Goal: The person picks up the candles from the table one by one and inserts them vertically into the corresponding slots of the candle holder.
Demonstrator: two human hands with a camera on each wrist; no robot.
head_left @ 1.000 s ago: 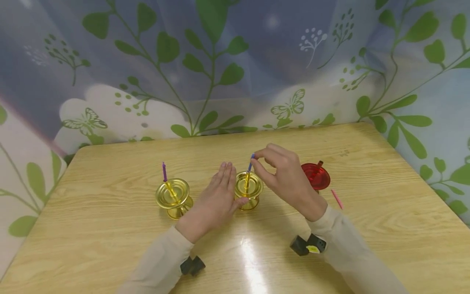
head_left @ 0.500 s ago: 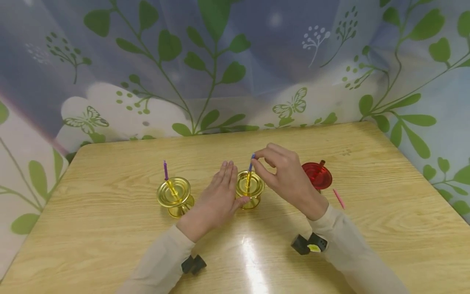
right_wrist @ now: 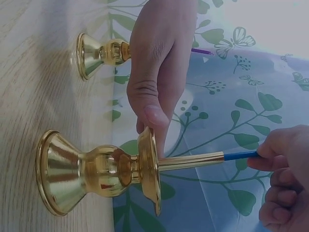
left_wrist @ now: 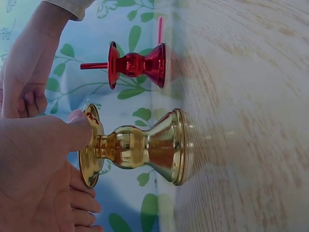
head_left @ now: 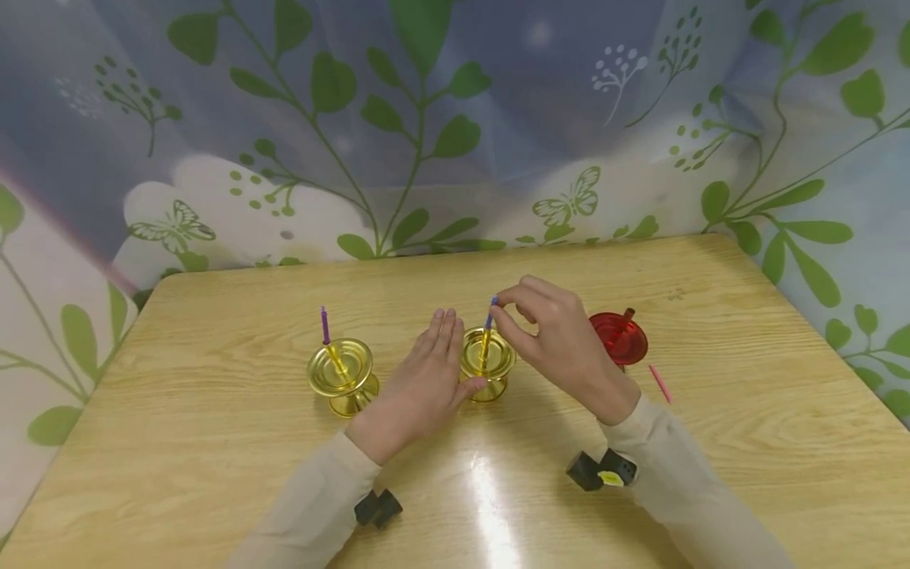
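A gold candle holder (head_left: 489, 389) stands upright on the table between my hands. A slim blue candle (right_wrist: 241, 155) has its lower end at the mouth of the holder's narrow gold tube (right_wrist: 193, 161). Thumb and forefinger of my right hand (head_left: 558, 336) pinch the candle's upper end. My left hand (head_left: 415, 383) lies along the holder's left side, its fingers straight and together. In the left wrist view the thumb (left_wrist: 81, 131) rests on the rim of the dish. Further left, a second gold candle holder (head_left: 351, 403) carries a purple candle (head_left: 325, 325) upright in its tube.
Right of my right hand stands a red candle holder (left_wrist: 130, 64) with only its red tube rising from the dish. A pink candle (head_left: 659, 384) lies beside it on the wooden table (head_left: 242, 466). A leaf-patterned cloth (head_left: 306, 158) hangs behind the table's back edge.
The head view has shifted slightly, so everything sits a little further right and higher. Both hands keep the same pose at the middle holder and the blue candle.
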